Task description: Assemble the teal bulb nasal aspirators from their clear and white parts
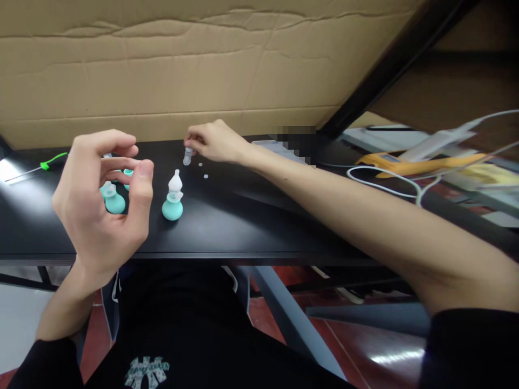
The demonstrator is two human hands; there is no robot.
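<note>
The bare left hand (89,208) is raised above the near side of the glossy black table (251,216), fingers loosely curled, thumb apart, grasping nothing, partly hiding round turquoise bulbs with clear collars (115,203). The bare right hand (217,141) pinches a small translucent cylindrical piece (187,156) at the table's far side, beyond an upright turquoise bulb with a white pointed nozzle (173,206) and near two tiny white bits (206,176).

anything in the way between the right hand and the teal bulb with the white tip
Nothing visible. The right hand has its fingers on a small clear piece; two white bits lie right of the path to the teal bulb.
</note>
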